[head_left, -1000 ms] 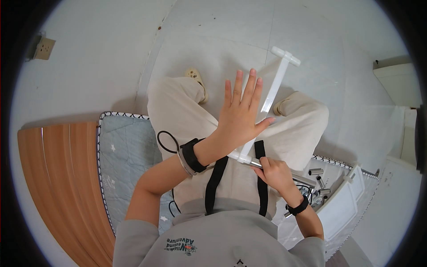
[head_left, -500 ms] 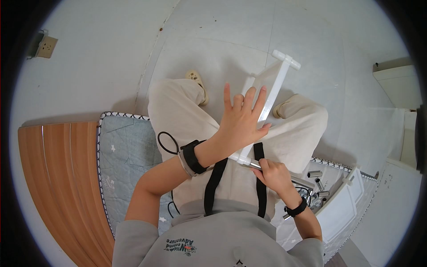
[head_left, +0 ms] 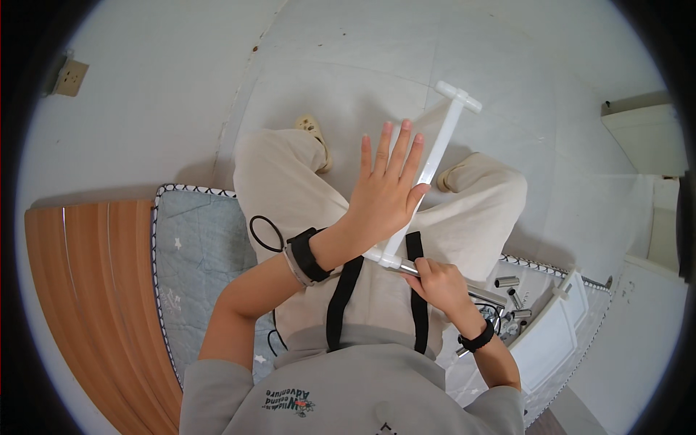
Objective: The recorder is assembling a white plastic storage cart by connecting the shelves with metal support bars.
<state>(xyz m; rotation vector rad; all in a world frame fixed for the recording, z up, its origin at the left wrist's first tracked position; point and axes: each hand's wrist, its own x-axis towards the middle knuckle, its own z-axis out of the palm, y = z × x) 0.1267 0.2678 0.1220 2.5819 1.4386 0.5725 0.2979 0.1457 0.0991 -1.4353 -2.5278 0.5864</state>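
A white plastic shelf panel (head_left: 441,141), seen nearly edge-on with round sockets at its corners, stands tilted between my knees. At its near end a short shiny metal tube (head_left: 409,267) meets a corner socket. My right hand (head_left: 439,284) is closed around that tube, fingers wrapped over it. My left hand (head_left: 388,185) is held above the panel with its fingers straight and apart, back of the hand facing up, and hides part of the panel. Whether the left palm touches the panel I cannot tell.
At my right, several metal tubes (head_left: 516,297) lie on the mat beside another white panel (head_left: 549,333). A grey-blue quilted mat (head_left: 206,254) and a wooden board (head_left: 87,268) are at my left. A black cable loop (head_left: 267,233) sits by my left wrist.
My left hand's fingers have straightened from a partly bent pose, with the hand flatter now. My right hand keeps its grip on the tube. The whole view has shifted slightly.
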